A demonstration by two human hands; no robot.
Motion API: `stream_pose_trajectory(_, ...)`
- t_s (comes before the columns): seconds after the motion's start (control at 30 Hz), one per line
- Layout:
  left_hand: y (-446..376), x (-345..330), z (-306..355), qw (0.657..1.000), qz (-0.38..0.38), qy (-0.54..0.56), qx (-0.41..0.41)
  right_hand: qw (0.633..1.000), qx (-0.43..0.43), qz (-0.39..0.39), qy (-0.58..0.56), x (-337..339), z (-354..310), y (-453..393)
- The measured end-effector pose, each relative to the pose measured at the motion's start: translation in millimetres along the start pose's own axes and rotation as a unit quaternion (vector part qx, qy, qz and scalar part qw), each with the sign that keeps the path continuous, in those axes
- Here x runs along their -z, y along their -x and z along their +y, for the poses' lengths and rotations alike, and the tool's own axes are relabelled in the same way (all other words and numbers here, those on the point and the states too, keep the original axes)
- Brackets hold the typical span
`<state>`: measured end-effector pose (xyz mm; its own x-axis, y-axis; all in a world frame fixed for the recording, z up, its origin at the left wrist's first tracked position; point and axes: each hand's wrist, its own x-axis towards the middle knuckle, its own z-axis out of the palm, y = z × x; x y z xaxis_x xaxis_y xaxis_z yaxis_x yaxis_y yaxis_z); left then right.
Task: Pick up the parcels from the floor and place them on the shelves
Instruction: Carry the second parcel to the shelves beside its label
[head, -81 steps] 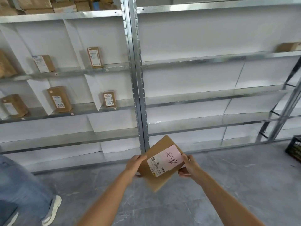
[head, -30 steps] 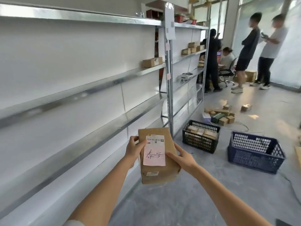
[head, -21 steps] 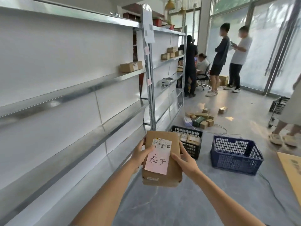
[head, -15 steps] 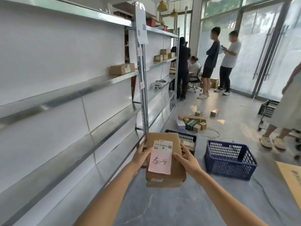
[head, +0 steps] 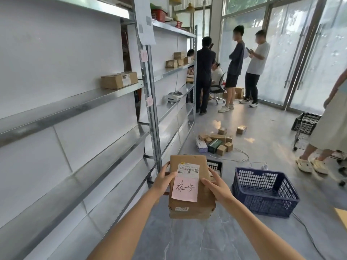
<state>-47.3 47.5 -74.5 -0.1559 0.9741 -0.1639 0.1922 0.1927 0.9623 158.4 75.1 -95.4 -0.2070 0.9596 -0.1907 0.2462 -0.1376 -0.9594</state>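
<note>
Here, the left hand (head: 163, 182) and right hand (head: 216, 185) clasp opposite sides of a brown cardboard parcel (head: 190, 201) bearing a pink handwritten note, held above the grey floor (head: 197, 241) beside the metal shelves (head: 90, 102).

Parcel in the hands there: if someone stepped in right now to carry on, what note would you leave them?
Left hand and right hand: both grip the brown parcel, one on each side, pink note facing up, at chest level over the floor.
Shelves run along the left; one box sits on the near bay, a few more further down.
Done: this parcel is picked up.
Left: shelve it, then the pile of parcels on the floor past the blue crate.
</note>
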Motion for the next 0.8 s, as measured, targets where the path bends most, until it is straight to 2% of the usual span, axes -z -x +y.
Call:
stream_pose_trajectory(0.23, -114, -23, 32, 1.000, 0.022, 0.017, 0.000, 0.999, 0.026, -0.025, -0.008, 37, -26, -117)
stream_pose_trajectory(0.37, -179, -26, 56, 0.998, 0.064, 0.017, -0.002, 0.998, 0.030, -0.051, -0.006, 54, -49, -192)
stream_pose_trajectory(0.6, -261, -1, 64, 0.993, 0.111, 0.006, 0.033, 0.996, 0.042, -0.083, 0.006, 44, -72, -287)
stream_pose_trajectory(0.8, -331, 41, 67, 0.992, 0.094, 0.019, 0.078, 0.989, 0.032, -0.143, 0.032, 19, -91, -377)
